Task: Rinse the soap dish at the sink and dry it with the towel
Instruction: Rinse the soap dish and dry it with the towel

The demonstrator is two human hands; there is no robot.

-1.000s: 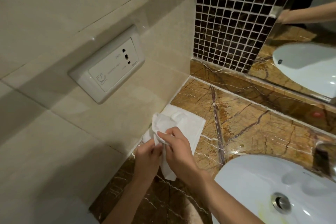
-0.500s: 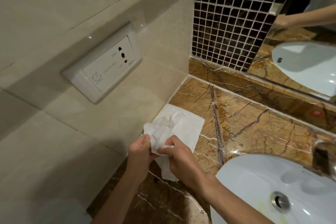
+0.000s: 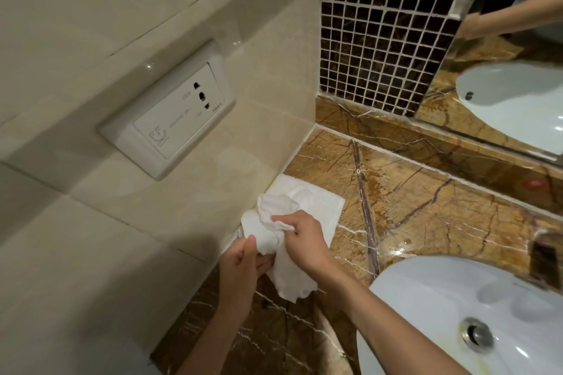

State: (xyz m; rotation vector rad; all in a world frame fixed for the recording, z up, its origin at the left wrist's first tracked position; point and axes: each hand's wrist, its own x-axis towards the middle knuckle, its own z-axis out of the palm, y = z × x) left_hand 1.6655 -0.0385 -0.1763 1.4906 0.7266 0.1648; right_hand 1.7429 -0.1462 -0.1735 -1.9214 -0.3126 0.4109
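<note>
Both hands hold a crumpled white towel (image 3: 274, 233) just above the marble counter, in the corner by the left wall. My left hand (image 3: 243, 262) grips the towel from below, fingers curled around the bundle. From the right, my right hand (image 3: 303, 237) pinches a fold of the towel between thumb and fingers. The towel's loose end hangs down between my wrists. The soap dish is hidden; I cannot tell whether it is inside the bundle. The white sink (image 3: 426, 298) lies to the right of my hands.
A folded white cloth (image 3: 327, 207) lies flat on the brown marble counter (image 3: 426, 207) under my hands. A wall socket (image 3: 170, 125) sits on the beige tiles at left. A dark faucet (image 3: 545, 256) shows at the right edge, a mirror (image 3: 511, 70) behind.
My hands have shifted the towel: the bunched top sits a little higher and my right hand now pinches a fold above my left. The view has tilted slightly.
</note>
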